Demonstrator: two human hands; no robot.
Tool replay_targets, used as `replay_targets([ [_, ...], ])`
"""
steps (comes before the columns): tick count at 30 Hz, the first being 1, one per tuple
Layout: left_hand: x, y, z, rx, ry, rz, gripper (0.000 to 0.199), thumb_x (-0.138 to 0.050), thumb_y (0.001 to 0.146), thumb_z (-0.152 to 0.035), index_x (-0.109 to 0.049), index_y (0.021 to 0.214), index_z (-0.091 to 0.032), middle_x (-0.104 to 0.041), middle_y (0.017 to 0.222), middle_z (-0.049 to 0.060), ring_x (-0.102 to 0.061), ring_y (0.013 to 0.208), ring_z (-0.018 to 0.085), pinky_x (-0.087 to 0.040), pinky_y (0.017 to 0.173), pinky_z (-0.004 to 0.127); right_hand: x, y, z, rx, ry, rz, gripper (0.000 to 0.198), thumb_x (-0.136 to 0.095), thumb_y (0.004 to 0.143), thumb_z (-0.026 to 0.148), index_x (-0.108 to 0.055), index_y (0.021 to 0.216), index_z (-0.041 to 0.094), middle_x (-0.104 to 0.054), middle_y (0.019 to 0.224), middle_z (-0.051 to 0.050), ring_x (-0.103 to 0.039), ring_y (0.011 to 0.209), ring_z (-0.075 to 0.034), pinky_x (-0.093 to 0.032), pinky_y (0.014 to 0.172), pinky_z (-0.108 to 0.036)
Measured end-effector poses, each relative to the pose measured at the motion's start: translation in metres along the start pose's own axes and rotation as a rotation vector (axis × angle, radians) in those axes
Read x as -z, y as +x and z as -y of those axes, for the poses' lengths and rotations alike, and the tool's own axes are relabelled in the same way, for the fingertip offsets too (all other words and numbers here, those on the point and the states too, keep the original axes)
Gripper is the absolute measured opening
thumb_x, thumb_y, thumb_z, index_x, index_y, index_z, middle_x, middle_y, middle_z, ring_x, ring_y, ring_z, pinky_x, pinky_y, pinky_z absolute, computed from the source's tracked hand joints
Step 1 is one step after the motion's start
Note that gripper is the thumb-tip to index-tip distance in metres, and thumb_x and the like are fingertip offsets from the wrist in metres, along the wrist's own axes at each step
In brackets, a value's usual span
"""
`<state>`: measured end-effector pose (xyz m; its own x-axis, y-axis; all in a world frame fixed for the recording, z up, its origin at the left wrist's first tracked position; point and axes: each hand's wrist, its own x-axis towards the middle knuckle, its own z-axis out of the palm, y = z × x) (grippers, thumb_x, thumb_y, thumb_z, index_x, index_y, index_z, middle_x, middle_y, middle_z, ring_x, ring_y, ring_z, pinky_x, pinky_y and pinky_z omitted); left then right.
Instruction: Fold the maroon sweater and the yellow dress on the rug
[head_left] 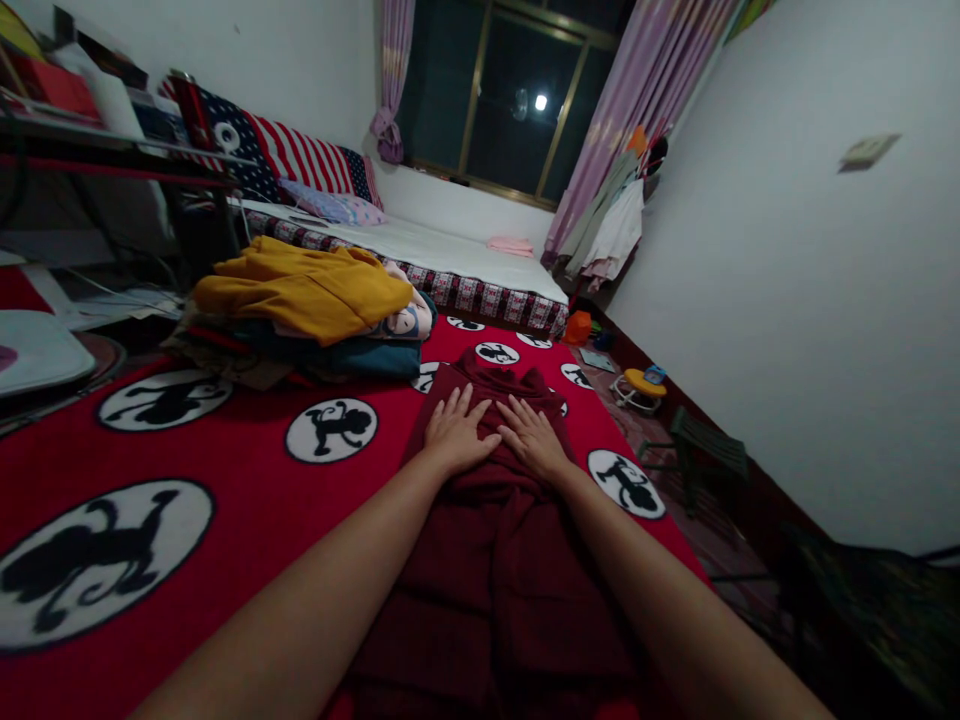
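A maroon garment [491, 560] lies lengthwise in front of me on the red blanket [247, 470], with creases across its upper part and a long fold down its middle. Whether it is a pair of trousers or something else, I cannot tell. My left hand [459, 432] rests flat on the far part of the cloth, fingers spread. Beside it, my right hand [531, 438] also lies palm down on the cloth with its fingers apart. The two thumbs point toward each other, close together. Bunched cloth shows just beyond the fingertips.
A pile of folded clothes with a mustard-yellow garment [300, 285] on top sits to the left. Behind is a bed [442, 245] under the window. A cluttered desk [112, 140] stands far left. Along the right wall are a yellow stool [645, 383] and a dark folding stool [705, 440].
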<state>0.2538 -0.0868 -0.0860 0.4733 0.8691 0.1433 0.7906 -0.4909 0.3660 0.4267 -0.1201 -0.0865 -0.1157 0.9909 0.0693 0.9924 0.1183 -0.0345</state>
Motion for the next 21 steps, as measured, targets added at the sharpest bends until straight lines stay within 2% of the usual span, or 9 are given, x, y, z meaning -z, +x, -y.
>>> replay_targets([
  [5,0.004,-0.002,0.008,-0.061,0.0,0.053,0.08,-0.038,0.082,-0.073,-0.029,0.148,-0.029,-0.006,0.159,0.008,-0.006,0.146,0.029,-0.012,0.116,0.047,0.003,-0.017,-0.004,-0.057,0.018,0.025,0.055,-0.026,0.098,0.047,-0.019,0.151,0.031,-0.009,0.159,-0.001,-0.007,0.146,-0.023,-0.018,0.114,-0.054],
  [9,0.008,-0.009,0.013,-0.143,-0.005,0.091,0.079,-0.035,0.083,-0.075,-0.025,0.149,-0.032,-0.005,0.16,0.007,-0.005,0.145,0.031,-0.014,0.115,0.048,0.006,-0.034,-0.006,-0.081,0.01,0.06,0.055,-0.026,0.099,0.044,-0.016,0.151,0.029,-0.006,0.159,-0.002,-0.004,0.146,-0.023,-0.017,0.114,-0.053],
  [13,0.013,-0.027,0.019,-0.207,0.028,0.093,0.078,-0.034,0.086,-0.072,-0.023,0.15,-0.029,-0.009,0.159,0.008,-0.008,0.145,0.03,-0.013,0.116,0.047,0.006,-0.058,-0.006,-0.082,0.027,0.068,0.054,-0.027,0.099,0.042,-0.018,0.151,0.029,-0.007,0.159,-0.003,-0.004,0.146,-0.024,-0.015,0.115,-0.052],
  [17,0.017,-0.054,0.027,-0.253,0.062,0.091,0.071,-0.033,0.09,-0.065,-0.021,0.15,-0.029,-0.013,0.158,0.007,-0.011,0.145,0.028,-0.013,0.116,0.048,0.004,-0.089,-0.004,-0.015,0.07,0.036,0.05,-0.027,0.1,0.04,-0.024,0.149,0.032,-0.012,0.159,-0.002,-0.008,0.146,-0.024,-0.016,0.114,-0.052],
  [21,0.024,-0.088,0.04,-0.362,0.045,0.131,0.065,-0.038,0.093,-0.057,-0.024,0.149,-0.029,-0.013,0.158,0.007,-0.011,0.145,0.026,-0.013,0.116,0.047,0.007,-0.126,-0.009,0.115,0.176,0.004,0.049,-0.032,0.098,0.038,-0.031,0.147,0.033,-0.019,0.158,-0.002,-0.012,0.145,-0.023,-0.018,0.115,-0.053],
])
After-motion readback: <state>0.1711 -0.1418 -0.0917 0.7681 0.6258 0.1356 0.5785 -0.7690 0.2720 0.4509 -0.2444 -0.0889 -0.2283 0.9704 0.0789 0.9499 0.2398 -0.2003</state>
